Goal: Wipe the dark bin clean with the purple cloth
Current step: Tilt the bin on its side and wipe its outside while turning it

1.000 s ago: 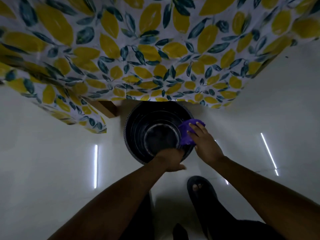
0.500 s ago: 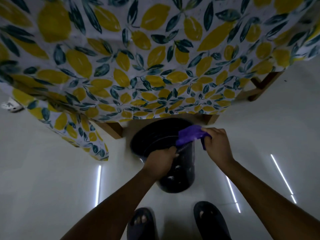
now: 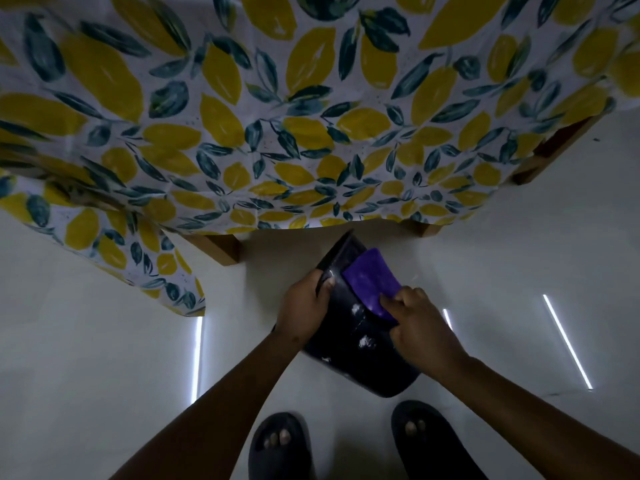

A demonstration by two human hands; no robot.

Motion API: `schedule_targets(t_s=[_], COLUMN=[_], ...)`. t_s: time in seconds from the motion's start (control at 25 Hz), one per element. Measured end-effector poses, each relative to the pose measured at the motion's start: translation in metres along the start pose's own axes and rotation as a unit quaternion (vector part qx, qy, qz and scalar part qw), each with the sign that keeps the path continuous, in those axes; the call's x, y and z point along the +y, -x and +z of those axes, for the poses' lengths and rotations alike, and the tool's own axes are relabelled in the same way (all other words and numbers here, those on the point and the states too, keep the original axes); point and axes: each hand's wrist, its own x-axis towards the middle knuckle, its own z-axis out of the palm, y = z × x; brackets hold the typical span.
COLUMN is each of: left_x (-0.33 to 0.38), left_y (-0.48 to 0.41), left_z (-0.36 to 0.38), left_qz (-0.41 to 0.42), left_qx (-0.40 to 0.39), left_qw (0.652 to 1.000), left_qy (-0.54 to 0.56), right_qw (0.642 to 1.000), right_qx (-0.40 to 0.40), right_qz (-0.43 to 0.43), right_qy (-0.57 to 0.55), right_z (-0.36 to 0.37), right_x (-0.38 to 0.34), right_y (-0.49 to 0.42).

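The dark bin (image 3: 360,351) is tipped over so its outer side faces up, mouth pointing away toward the table, base toward my feet. White smears mark its side. My left hand (image 3: 304,306) grips the bin's rim at the left. My right hand (image 3: 419,327) presses the purple cloth (image 3: 372,284) flat against the bin's upper outer wall. The bin's inside is hidden from view.
A table draped in a yellow-and-green leaf-print cloth (image 3: 277,133) overhangs just beyond the bin, with wooden legs (image 3: 221,247) at left and right. Pale glossy floor (image 3: 104,341) surrounds me. My two feet in dark sandals (image 3: 280,445) stand just below the bin.
The bin went from upright with the cloth inside its rim to tilted on its side. The cloth moved from the rim onto the outer wall; my left hand kept hold of the rim.
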Motion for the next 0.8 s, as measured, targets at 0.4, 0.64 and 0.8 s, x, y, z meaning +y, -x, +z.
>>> schedule_targets(t_s=[0.4,0.64,0.8], left_x=[-0.017,-0.023,-0.027], left_y=[0.003,0.011,0.013], left_z=[0.026,0.024,0.024], left_qz=[-0.031,-0.025,-0.005], left_qx=[0.022,0.034,0.030], left_qw=[0.999,0.999,1.000], left_qy=[0.032,0.020,0.008], right_qw=[1.000,0.998,0.999], right_qx=[-0.003,0.010,-0.010], right_qz=[-0.011,0.061,-0.045], right_qy=[-0.013,-0.017,0.022], right_z=[0.050,0.054,0.056], right_x=[0.007,0.006,-0.005], right_y=[-0.052,0.007,-0.022])
